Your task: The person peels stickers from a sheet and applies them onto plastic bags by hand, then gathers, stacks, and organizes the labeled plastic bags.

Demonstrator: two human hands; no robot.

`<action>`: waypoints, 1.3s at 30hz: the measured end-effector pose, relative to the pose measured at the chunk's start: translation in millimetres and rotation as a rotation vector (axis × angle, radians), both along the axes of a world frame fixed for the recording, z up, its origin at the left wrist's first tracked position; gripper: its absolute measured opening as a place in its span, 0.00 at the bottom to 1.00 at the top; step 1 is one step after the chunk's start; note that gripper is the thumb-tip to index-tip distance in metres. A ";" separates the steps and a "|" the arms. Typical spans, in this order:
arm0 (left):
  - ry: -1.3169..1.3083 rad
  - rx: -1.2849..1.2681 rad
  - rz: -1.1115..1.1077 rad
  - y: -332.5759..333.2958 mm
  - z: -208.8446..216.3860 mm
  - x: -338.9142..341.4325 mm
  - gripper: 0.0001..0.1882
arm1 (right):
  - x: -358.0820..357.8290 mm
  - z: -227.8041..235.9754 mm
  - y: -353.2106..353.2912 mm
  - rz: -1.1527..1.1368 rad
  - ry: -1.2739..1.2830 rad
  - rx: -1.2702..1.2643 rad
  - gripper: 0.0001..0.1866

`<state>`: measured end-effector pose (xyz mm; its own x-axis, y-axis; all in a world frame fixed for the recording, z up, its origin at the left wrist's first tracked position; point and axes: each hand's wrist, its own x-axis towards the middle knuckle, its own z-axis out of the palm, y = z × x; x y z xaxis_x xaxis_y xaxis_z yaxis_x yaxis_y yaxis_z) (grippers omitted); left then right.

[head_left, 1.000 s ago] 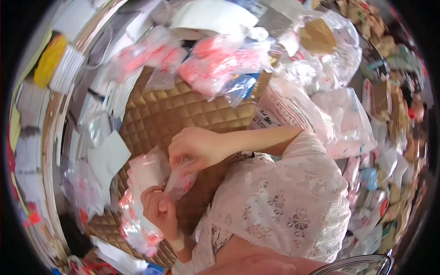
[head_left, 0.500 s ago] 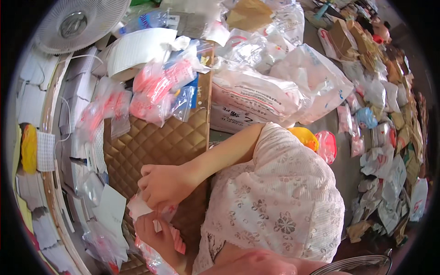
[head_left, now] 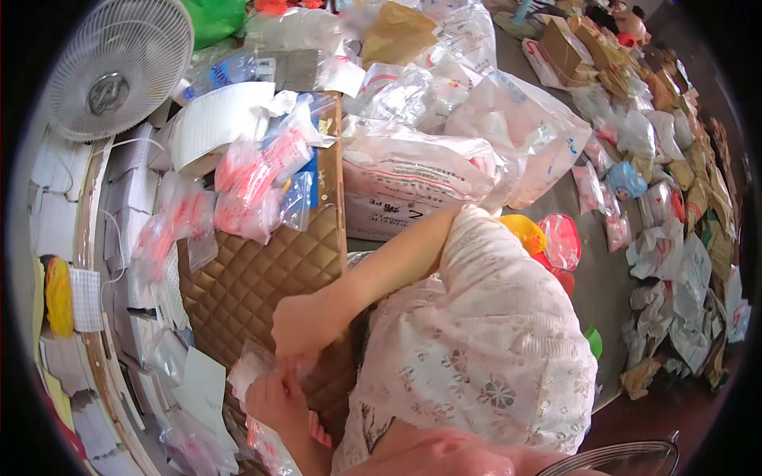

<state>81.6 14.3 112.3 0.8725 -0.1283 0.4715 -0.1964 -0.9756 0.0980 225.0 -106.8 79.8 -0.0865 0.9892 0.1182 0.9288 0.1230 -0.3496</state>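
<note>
Likely working clear, flat plastic bag [head_left: 252, 358] over brown quilted pad [head_left: 254, 278]; left hand [head_left: 278, 401], right hand [head_left: 305, 324] curled, grip unclear; next probably needs fine pinching.

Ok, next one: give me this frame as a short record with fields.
left hand: fingers curled, at a clear bag
right hand: fingers down toward the left fingertips; grip too blurred to tell
surface: brown quilted pad
top of pad: pink bags
right of pad, in picture: white sack
upper left: fan
</note>
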 end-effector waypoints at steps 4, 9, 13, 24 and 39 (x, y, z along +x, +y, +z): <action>0.001 -0.061 0.221 13.4 -10.9 -14.1 0.05 | 56.7 -26.0 -18.1 -0.061 0.088 0.038 0.08; 0.103 -0.220 0.450 15.8 -41.4 -22.7 0.05 | 123.0 78.0 -33.4 -0.629 -0.076 0.346 0.17; 0.237 -0.210 0.415 1.8 -69.0 -27.4 0.06 | 176.8 92.5 1.9 -0.525 -0.264 1.089 0.17; 0.317 -0.157 0.129 -17.5 -80.1 14.9 0.05 | 213.4 -51.2 0.6 -0.666 -0.237 0.055 0.20; 0.245 -0.322 0.050 -64.4 -85.3 32.7 0.07 | 64.5 -63.6 58.1 -0.039 -0.208 0.262 0.32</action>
